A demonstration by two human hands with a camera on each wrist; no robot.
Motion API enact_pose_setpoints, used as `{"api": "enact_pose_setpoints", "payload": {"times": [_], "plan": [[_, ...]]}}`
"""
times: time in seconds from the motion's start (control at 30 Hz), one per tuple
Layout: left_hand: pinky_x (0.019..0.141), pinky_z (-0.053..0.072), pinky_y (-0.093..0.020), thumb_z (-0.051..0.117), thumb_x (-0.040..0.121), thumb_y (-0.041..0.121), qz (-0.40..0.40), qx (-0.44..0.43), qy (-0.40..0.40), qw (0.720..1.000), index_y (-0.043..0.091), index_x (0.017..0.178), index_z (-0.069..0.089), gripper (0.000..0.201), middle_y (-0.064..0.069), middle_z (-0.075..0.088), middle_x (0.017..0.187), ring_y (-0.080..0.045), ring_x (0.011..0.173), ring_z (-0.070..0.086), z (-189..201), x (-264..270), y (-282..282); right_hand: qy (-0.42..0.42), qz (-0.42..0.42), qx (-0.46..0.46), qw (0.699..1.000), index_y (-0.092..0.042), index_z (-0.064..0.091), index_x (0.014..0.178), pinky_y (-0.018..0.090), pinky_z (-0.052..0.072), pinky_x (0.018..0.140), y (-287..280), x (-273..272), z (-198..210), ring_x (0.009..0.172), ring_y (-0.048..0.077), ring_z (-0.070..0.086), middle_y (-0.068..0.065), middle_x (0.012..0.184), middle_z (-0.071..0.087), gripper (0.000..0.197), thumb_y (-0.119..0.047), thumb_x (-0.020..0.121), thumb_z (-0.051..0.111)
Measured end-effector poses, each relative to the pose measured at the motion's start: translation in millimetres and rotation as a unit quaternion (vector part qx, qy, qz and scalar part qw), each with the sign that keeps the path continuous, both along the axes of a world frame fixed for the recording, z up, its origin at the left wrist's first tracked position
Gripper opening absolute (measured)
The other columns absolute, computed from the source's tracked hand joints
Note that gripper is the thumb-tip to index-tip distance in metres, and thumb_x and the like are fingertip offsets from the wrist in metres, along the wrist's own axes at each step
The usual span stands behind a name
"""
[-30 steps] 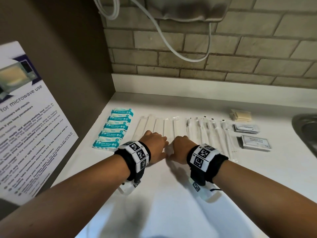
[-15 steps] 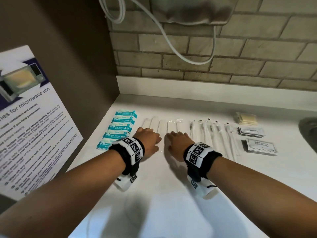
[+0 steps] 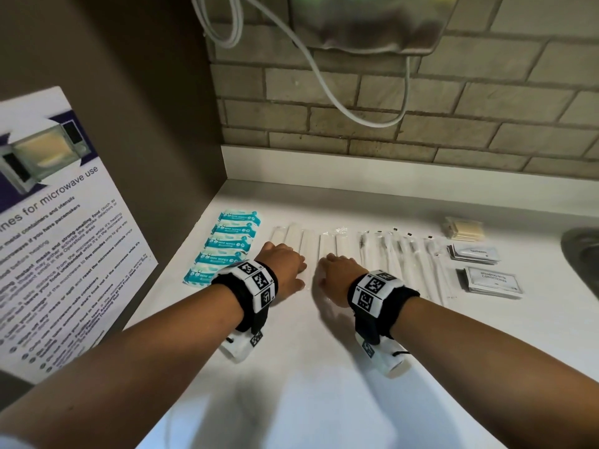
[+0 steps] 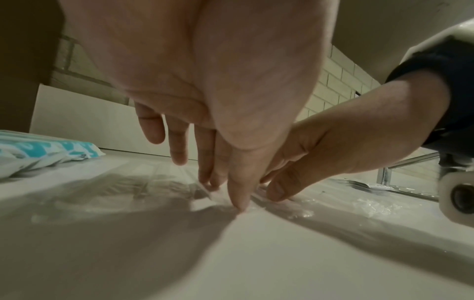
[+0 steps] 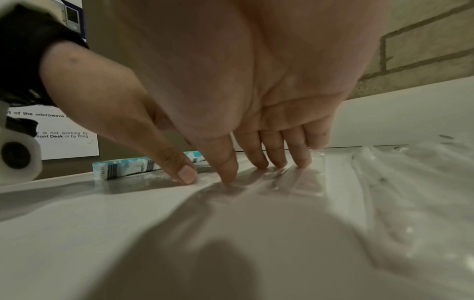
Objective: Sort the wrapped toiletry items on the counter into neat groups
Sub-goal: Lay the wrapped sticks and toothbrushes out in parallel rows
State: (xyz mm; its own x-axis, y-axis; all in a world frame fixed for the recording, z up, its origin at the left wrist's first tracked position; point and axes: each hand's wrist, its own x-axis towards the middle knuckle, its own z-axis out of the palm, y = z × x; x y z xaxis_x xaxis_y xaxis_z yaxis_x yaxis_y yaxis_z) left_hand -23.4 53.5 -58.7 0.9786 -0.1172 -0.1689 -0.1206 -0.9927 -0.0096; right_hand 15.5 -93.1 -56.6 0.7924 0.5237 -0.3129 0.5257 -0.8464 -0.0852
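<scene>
Brick wall and a white upstand back a smooth white counter (image 3: 291,400) where the sorting looks nearly finished. At 10 o'clock from the hands, teal wipes (image 3: 227,244) lie in one slanted column, soft crinkly packs. Straight ahead at 12, flat white sticks (image 3: 311,243) in clear film sit side by side; toward 1 o'clock, toothbrushes (image 3: 405,257) in glossy sleeves form a second row. At 2 o'clock are a cream stack (image 3: 465,228) and two piles of grey sachets (image 3: 489,281), thin and square. Left hand (image 3: 285,265) and right hand (image 3: 340,273) lie palms down on the near ends of the sticks, close together but apart; the wrist views show fingers nearly straight and spread, tips pressing the film, pinching nothing. What remains seems only squaring that row's ends; slick film on a slick top should slide readily.
</scene>
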Motion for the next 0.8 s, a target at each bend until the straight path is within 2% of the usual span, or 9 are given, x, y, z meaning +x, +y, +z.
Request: {"api": "enact_pose_setpoints", "payload": {"times": [0.13,0.23,0.3,0.37,0.47,0.57,0.67,0.8], "plan": [[0.097,0.028,-0.039,0.048,0.091,0.039,0.033,-0.036,-0.002,0.999,0.027,0.094,0.058,0.016,-0.001,0.059,0.117,-0.025,0.119,0.044,3,-4,1,0.001,0.005,-0.002,1.0,-0.007,0.047,0.13,0.037,0.036,0.103,1,0,3,0.123,0.03,0.048,0.01,0.13,0.05,0.037,-0.019,0.096,0.041],[0.096,0.027,-0.042,0.046,0.091,0.036,0.052,-0.053,-0.012,0.997,0.029,0.086,0.052,0.011,-0.001,0.062,0.111,-0.025,0.118,0.044,5,-4,10,-0.006,0.021,0.004,1.0,-0.006,0.046,0.134,0.038,0.033,0.109,6,0,6,0.127,0.03,0.045,0.01,0.135,0.049,0.04,-0.02,0.096,0.039],[0.093,0.025,-0.04,0.047,0.093,0.03,0.061,-0.05,-0.031,0.996,0.028,0.092,0.058,0.012,0.002,0.063,0.108,-0.022,0.118,0.044,7,-3,19,-0.01,0.032,0.01,0.999,-0.007,0.046,0.135,0.038,0.032,0.111,11,0,9,0.128,0.029,0.045,0.01,0.136,0.05,0.042,-0.022,0.096,0.039],[0.091,0.025,-0.038,0.048,0.093,0.027,0.078,-0.051,-0.038,0.995,0.03,0.104,0.062,0.019,0.005,0.062,0.114,-0.022,0.118,0.043,7,-1,31,-0.018,0.048,0.006,0.999,-0.009,0.044,0.138,0.039,0.029,0.113,17,0,11,0.131,0.03,0.042,0.01,0.141,0.048,0.045,-0.025,0.096,0.039],[0.104,0.027,-0.041,0.052,0.088,0.036,0.119,-0.057,-0.005,0.991,0.038,0.125,0.056,0.037,0.007,0.054,0.133,-0.024,0.128,0.036,0,-1,54,-0.038,0.067,0.003,0.997,-0.011,0.04,0.142,0.041,0.026,0.116,27,0,10,0.133,0.03,0.04,0.009,0.143,0.047,0.049,-0.03,0.097,0.037],[0.111,0.022,-0.045,0.057,0.078,0.051,0.122,-0.048,0.016,0.991,0.042,0.129,0.051,0.052,0.006,0.045,0.145,-0.026,0.138,0.026,0,-5,67,-0.039,0.066,0.008,0.997,-0.012,0.043,0.139,0.042,0.028,0.114,33,3,6,0.131,0.031,0.043,0.009,0.14,0.05,0.049,-0.035,0.097,0.036],[0.113,0.012,-0.044,0.059,0.081,0.054,0.061,0.002,0.03,0.998,0.033,0.131,0.053,0.054,0.008,0.042,0.148,-0.027,0.144,0.018,7,-7,69,-0.035,0.07,0.003,0.997,-0.013,0.047,0.134,0.042,0.028,0.113,41,7,1,0.129,0.032,0.042,0.008,0.138,0.051,0.052,-0.045,0.094,0.04],[0.113,0.009,-0.047,0.052,0.086,0.058,0.027,0.033,0.041,0.998,0.03,0.13,0.052,0.052,0.009,0.039,0.151,-0.029,0.146,0.013,11,-4,65,-0.037,0.074,-0.009,0.996,-0.014,0.045,0.137,0.043,0.024,0.116,48,10,-3,0.134,0.03,0.037,0.007,0.143,0.046,0.059,-0.052,0.093,0.041]]}}
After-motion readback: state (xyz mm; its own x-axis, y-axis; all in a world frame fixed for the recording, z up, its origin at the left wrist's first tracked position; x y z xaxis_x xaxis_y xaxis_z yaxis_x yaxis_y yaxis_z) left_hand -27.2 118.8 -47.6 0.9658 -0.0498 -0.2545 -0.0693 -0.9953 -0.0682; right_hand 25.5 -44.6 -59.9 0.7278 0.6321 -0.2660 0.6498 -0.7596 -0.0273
